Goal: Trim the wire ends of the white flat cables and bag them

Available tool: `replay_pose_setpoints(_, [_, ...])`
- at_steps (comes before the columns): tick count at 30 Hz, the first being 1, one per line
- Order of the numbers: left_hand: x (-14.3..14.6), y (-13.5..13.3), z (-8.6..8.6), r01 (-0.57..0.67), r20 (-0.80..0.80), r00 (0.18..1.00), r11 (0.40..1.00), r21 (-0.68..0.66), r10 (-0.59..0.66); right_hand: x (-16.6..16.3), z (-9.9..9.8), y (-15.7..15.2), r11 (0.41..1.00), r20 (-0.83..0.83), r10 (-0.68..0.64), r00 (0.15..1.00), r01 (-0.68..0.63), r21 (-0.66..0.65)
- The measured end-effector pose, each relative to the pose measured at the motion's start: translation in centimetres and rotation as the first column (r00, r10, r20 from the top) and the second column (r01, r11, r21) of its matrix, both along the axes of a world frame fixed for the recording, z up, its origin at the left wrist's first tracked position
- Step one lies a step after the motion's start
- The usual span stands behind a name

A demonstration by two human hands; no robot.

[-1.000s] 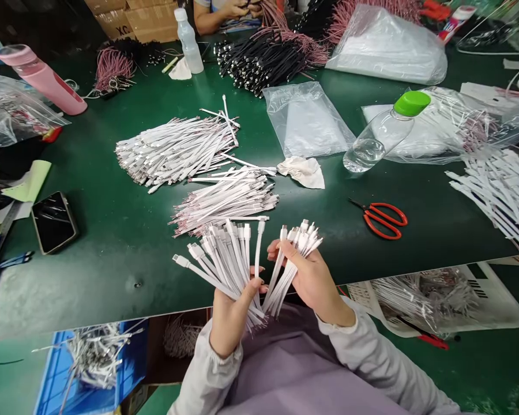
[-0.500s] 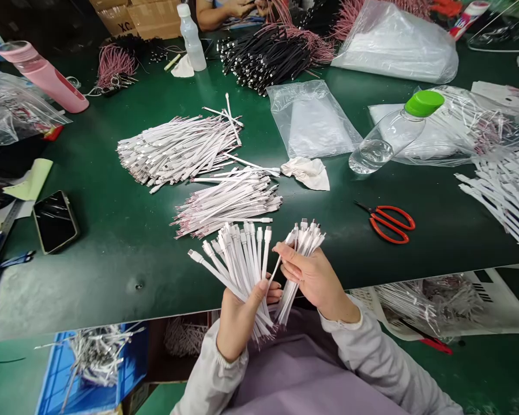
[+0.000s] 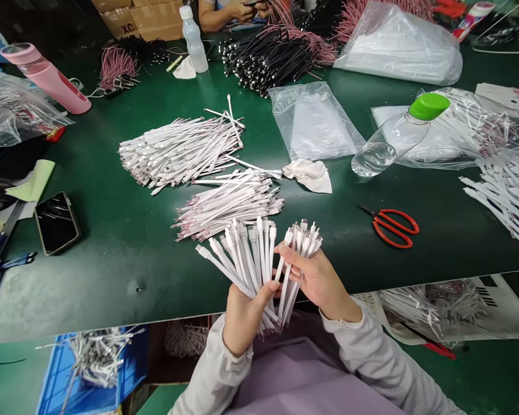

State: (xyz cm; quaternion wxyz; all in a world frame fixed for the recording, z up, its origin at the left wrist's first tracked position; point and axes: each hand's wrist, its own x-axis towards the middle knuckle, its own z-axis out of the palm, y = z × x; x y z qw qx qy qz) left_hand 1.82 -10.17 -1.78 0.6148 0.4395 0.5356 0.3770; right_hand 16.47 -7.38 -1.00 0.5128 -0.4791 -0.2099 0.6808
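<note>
Short white flat cables with metal plugs are in both hands. My left hand (image 3: 247,314) is closed round a fanned bundle of cables (image 3: 246,248), plugs pointing up and away. Beside it, my right hand (image 3: 318,276) grips a smaller bundle of cables (image 3: 303,239), with one cable pinched between thumb and forefinger. The two hands are close together at the table's front edge, and the lower ends of the bundles almost meet. Just beyond them lies a loose cable pile (image 3: 233,202), and farther back a bigger cable pile (image 3: 177,150).
Red-handled scissors (image 3: 395,226) lie to the right, near a tilted green-capped bottle (image 3: 383,153). A crumpled tissue (image 3: 309,174) and a clear plastic bag (image 3: 313,124) lie mid-table. At left are a phone (image 3: 57,223) and a pink bottle (image 3: 47,78). Another person's hands (image 3: 244,10) show at the back.
The cable pinched in my right hand has swung away from the left bundle to the right one. My left hand has shifted slightly right.
</note>
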Motion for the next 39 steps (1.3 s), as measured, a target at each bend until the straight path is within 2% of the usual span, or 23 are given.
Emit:
replay_pose_setpoints(4, [-0.3, 0.4, 0.2, 0.020, -0.135, 0.991, 0.996, 0.090, -0.008, -0.2, -0.2, 0.3, 0.997, -0.008, -0.081, 0.997, 0.081, -0.008])
replay_pose_setpoints(7, [-0.5, 0.6, 0.4, 0.032, -0.112, 0.993, 0.997, 0.077, -0.024, -0.1, -0.4, 0.5, 1.000, -0.096, -0.003, 0.995, 0.002, -0.003])
replay_pose_setpoints(11, [-0.7, 1.1, 0.6, 0.112, -0.083, 0.991, 0.992, 0.062, -0.106, 0.3, -0.9, 0.5, 0.995, -0.154, 0.086, 0.984, -0.092, -0.029])
replay_pose_setpoints(14, [-1.0, 1.5, 0.7, 0.179, -0.081, 0.981, 0.982, 0.062, -0.174, 0.5, -1.2, 0.5, 0.993, -0.157, 0.087, 0.984, -0.098, -0.061])
replay_pose_setpoints(17, [-1.1, 1.7, 0.7, 0.235, -0.084, 0.969, 0.972, 0.000, -0.234, 0.4, -1.0, 0.7, 0.996, -0.132, 0.049, 0.990, -0.059, -0.073])
replay_pose_setpoints(19, [-1.0, 1.5, 0.6, 0.210, -0.090, 0.974, 0.978, -0.012, -0.210, 0.2, -0.7, 0.7, 0.998, -0.082, -0.006, 0.997, 0.001, -0.068])
replay_pose_setpoints(23, [-0.7, 1.2, 0.2, 0.075, -0.105, 0.992, 0.997, 0.009, -0.074, 0.0, -0.7, 0.6, 0.997, 0.100, -0.083, 0.991, 0.083, -0.002])
replay_pose_setpoints(26, [-0.6, 1.1, 0.1, 0.046, -0.101, 0.994, 0.999, 0.008, -0.045, -0.1, -1.0, 0.4, 0.986, 0.210, -0.154, 0.965, 0.137, 0.094])
replay_pose_setpoints(28, [-0.5, 1.2, 0.2, 0.039, -0.110, 0.993, 0.999, 0.027, -0.036, -0.1, -1.1, 0.4, 0.982, 0.227, -0.173, 0.959, 0.150, 0.113])
replay_pose_setpoints(31, [-0.4, 1.4, 0.2, 0.017, -0.072, 0.997, 0.999, 0.030, -0.015, -0.1, -0.8, 0.3, 0.995, 0.159, -0.075, 0.984, 0.064, 0.074])
replay_pose_setpoints(35, [-0.2, 1.5, 0.0, -0.007, 0.061, 0.998, 0.999, -0.043, 0.010, 0.0, -0.1, 0.2, 0.977, -0.056, 0.213, 0.975, -0.214, -0.017])
replay_pose_setpoints(37, [0.0, 1.5, 0.0, -0.040, 0.116, 0.992, 0.995, -0.093, 0.051, -0.1, 0.0, 0.2, 0.979, -0.085, 0.197, 0.977, -0.200, -0.036])
replay_pose_setpoints(39, [0.2, 1.5, 0.0, -0.073, 0.157, 0.983, 0.990, -0.122, 0.092, -0.1, -0.1, 0.3, 0.997, -0.083, 0.075, 0.994, -0.077, -0.021])
